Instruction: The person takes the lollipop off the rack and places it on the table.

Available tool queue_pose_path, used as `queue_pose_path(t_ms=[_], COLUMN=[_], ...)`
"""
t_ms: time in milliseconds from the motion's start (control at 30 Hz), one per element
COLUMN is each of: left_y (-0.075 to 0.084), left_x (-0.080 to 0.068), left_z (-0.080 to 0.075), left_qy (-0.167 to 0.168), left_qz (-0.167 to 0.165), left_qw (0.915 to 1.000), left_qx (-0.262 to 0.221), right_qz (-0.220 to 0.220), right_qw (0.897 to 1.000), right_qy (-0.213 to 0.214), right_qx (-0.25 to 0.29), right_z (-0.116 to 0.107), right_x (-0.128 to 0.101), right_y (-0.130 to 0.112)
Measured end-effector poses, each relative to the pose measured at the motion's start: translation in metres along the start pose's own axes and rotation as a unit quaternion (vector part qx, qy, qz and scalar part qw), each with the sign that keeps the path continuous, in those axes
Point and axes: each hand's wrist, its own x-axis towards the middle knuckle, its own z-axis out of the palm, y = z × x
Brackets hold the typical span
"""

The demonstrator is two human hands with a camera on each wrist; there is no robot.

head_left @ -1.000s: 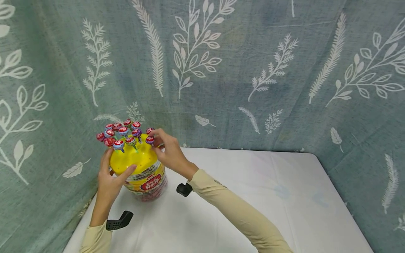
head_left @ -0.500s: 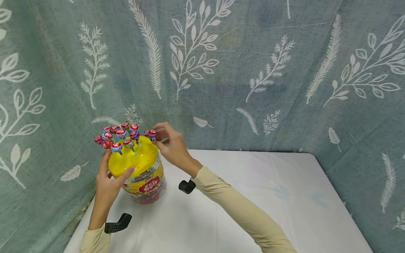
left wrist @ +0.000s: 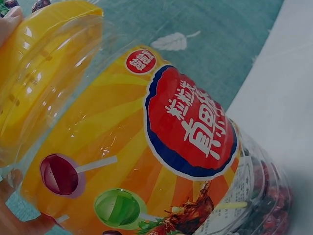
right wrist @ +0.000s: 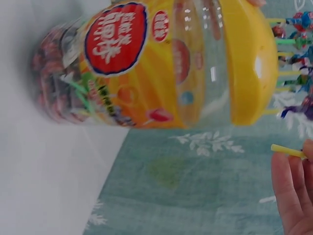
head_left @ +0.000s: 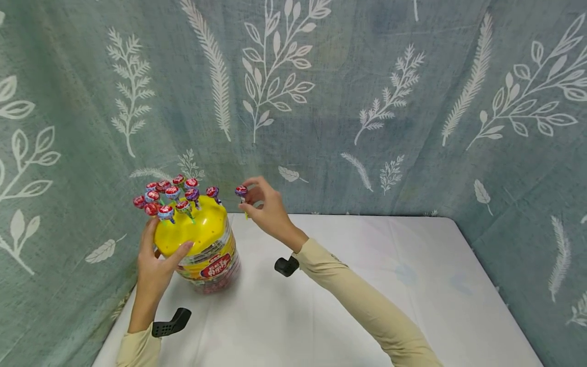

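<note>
Left hand (head_left: 158, 265) found wrapped round upper wall of lollipop jar (head_left: 208, 255), thumb up against yellow lid (head_left: 190, 229), fingers curled behind; grip judged to steady jar on worktop (head_left: 348, 306). Jar stood upright, near worktop's far left corner, hard by leaf-print curtain (head_left: 321, 102).

Right hand (head_left: 268, 211) held clear of jar, raised beside lid, not touching it. Thumb & forefinger pinched stick of one lollipop (head_left: 241, 191), red-purple head up, yellow stick pointing down past fingers; stick end also seen in rt wrist view (right wrist: 288, 151). Pinch low on stick judged to keep wrapped head free.

Approx. a dozen other lollipops (head_left: 167, 196) stood in holes across lid top, just beyond left hand, heads up, sticks seated in lid. More wrapped sweets visible thru clear jar wall (left wrist: 264, 196).

Black wrist-cam mounts (head_left: 170, 322) seen under both forearms.
</note>
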Motion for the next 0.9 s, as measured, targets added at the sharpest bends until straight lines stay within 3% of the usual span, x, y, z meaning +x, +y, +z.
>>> queue_pose_path(t_ms=[400, 633, 900], left_y=[-0.001, 0.001, 0.001], left_x=[-0.002, 0.001, 0.0], left_z=[0.001, 0.001, 0.002], left_qy=[0.005, 0.001, 0.007], left_qz=[-0.004, -0.012, -0.013], left_qw=[1.0, 0.9999, 0.9999], left_qx=[0.003, 0.002, -0.003], right_qz=[0.059, 0.095, 0.138], right_qw=[0.998, 0.995, 0.989], right_qy=[-0.006, 0.014, 0.024], right_qx=[0.03, 0.04, 0.042], right_z=[-0.02, -0.014, -0.01], right_x=[-0.016, -0.015, -0.019], right_y=[0.0, 0.05, 0.077])
